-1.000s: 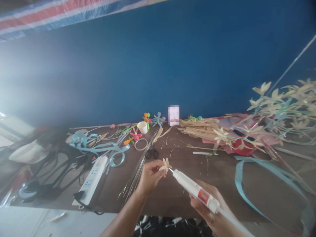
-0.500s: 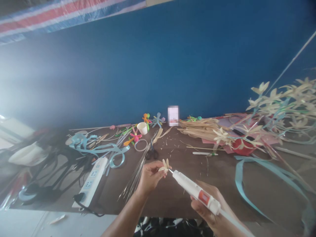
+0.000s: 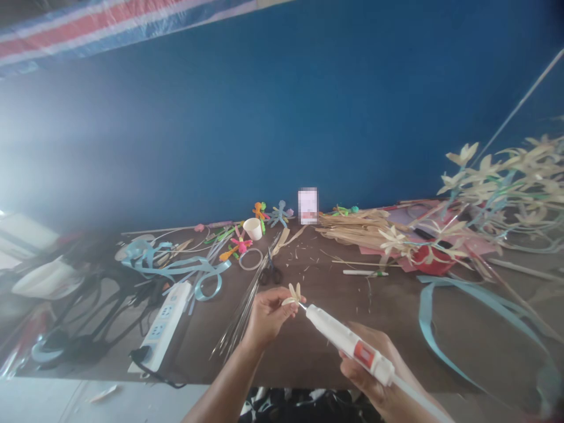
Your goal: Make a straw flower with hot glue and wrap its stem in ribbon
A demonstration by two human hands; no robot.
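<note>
My left hand (image 3: 268, 317) pinches a small cream-coloured flower (image 3: 294, 295) with several narrow petals, held above the brown table. In my right hand (image 3: 374, 358) is a white glue gun (image 3: 339, 332) with a red-orange label and a pale glue stick (image 3: 418, 400) coming out of its rear. The gun's thin metal nozzle points up and left at the flower's base; whether it touches I cannot tell. Dark-handled scissors (image 3: 270, 273) lie just beyond my left hand, beside a bundle of thin wires (image 3: 240, 317).
A white power strip (image 3: 165, 323) with a black plug lies to the left, near blue ribbon (image 3: 176, 267). Behind stands a paper cup (image 3: 252, 228). Dried strips (image 3: 356, 229), more blue ribbon (image 3: 425, 317) and a bunch of cream flowers (image 3: 489, 170) fill the right. A blue wall (image 3: 282, 117) rises behind.
The view has shifted very slightly. Both hands, the flower and the glue gun keep nearly the same position, with the nozzle still at the flower's base.
</note>
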